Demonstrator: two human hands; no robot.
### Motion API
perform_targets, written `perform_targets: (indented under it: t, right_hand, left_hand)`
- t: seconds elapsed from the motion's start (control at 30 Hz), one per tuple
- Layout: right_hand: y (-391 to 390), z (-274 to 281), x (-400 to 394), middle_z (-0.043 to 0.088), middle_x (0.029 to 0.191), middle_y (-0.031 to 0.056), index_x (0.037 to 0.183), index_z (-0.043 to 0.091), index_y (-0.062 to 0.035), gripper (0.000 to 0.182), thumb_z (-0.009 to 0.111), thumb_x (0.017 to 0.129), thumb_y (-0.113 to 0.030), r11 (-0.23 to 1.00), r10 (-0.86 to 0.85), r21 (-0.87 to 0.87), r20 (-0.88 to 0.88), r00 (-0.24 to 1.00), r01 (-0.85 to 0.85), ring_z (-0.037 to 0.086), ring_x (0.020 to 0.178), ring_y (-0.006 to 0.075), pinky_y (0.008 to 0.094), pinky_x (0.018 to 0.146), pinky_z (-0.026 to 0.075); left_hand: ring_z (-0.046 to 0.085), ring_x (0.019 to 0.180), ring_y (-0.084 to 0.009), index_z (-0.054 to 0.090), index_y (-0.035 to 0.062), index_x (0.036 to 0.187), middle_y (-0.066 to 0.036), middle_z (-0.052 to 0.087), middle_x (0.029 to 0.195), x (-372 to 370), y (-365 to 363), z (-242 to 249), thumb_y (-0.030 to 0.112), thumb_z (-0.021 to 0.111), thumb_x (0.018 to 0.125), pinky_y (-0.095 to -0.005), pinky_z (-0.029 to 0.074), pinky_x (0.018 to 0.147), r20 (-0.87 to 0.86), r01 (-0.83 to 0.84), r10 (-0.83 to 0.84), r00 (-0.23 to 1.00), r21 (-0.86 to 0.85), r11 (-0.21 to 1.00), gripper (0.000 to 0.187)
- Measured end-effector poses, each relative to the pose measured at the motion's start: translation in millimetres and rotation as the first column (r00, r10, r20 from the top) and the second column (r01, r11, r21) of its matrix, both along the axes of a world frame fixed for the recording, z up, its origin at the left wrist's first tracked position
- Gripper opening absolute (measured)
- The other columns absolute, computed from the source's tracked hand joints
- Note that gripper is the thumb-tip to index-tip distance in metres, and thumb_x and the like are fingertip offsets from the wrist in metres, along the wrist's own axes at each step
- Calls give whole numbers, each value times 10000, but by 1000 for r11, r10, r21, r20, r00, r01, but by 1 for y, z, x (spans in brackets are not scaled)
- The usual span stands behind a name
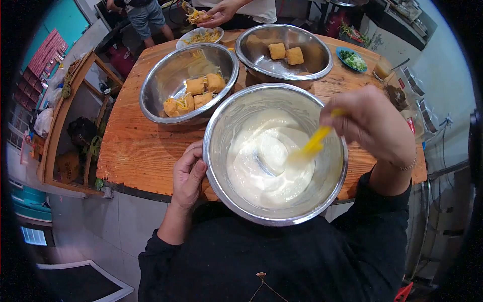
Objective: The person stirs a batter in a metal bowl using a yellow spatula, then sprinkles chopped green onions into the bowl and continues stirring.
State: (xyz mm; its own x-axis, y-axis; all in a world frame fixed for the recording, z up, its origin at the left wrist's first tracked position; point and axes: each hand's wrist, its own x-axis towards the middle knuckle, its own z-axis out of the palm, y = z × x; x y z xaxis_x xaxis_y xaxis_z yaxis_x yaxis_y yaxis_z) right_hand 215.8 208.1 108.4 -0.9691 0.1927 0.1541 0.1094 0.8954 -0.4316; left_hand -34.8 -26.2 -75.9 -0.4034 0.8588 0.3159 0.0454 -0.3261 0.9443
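A metal mixing bowl [218, 178] with creamy white batter [261, 186] in it is in front of me at the table's near edge. My left hand [189, 173] grips the bowl's left rim, thumb on the near side. In my right hand [370, 123] is a yellow-handled spatula [316, 142], its head dipped into the batter and blurred by motion. Swirl marks show in the batter around it. Just beyond stands a metal bowl [156, 93] of stuffed tofu pieces [196, 86]. Beside that, another metal bowl [322, 55] holds plain fried tofu cubes [294, 56].
Across the wooden table [126, 156], another person's hands [221, 14] hold a filled piece over a plate of shredded vegetables [202, 36]. At the right back are a plate of chopped greens [352, 59] and a glass with a spoon [382, 69]. A wooden cabinet [48, 151] stands left.
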Motion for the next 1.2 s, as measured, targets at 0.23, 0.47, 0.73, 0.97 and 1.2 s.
perform_targets:
  t: [0.23, 0.47, 0.73, 0.97, 1.2]
  right_hand:
    - [-16, -29, -25, 650, 724, 64, 958, 653, 16, 106, 624, 948, -85, 981, 155, -86, -202, 967, -175, 639, 571, 134, 268, 531, 502]
    - [9, -8, -11, 634, 707, 63, 972, 650, 23, 151, 616, 968, -123, 964, -252, -82, 4, 968, 251, 637, 584, 115, 264, 540, 513]
    - [-19, -17, -20, 633, 694, 59, 995, 656, 15, 158, 625, 964, -138, 948, 254, -165, -123, 959, -273, 649, 587, 133, 258, 539, 523]
    - [0, -41, -35, 641, 726, 108, 949, 670, 6, 148, 624, 956, -135, 988, -135, -117, -287, 948, 105, 633, 595, 188, 295, 545, 507]
    - [-21, -10, -17, 625, 697, 182, 909, 672, 14, 224, 637, 943, -204, 956, 115, -268, -37, 993, -120, 632, 612, 310, 401, 597, 494]
  left_hand:
    - [522, 1168, -209, 620, -39, 1099, -138, 547, 1262, -1, 0, -1, 328, 601, 982, -344, 385, 1029, -12, 24, -23, 1000, 19, 1000, 386]
    - [522, 1168, -207, 622, -38, 1106, -136, 545, 1266, 4, 0, 3, 335, 605, 980, -342, 384, 1028, 45, 9, -9, 999, -1, 1000, 394]
    - [518, 1177, -210, 621, -43, 1119, -138, 542, 1275, 3, -1, 5, 339, 614, 975, -348, 384, 1031, 10, 4, -4, 1000, -22, 1000, 409]
    - [512, 1199, -219, 621, -48, 1124, -148, 532, 1290, 4, -1, 4, 334, 620, 972, -360, 377, 1050, 55, 9, -9, 998, -13, 1000, 411]
    - [512, 1201, -214, 618, -47, 1140, -144, 526, 1296, 1, -2, 3, 331, 625, 970, -357, 383, 1049, 35, 23, -23, 999, -18, 1000, 414]
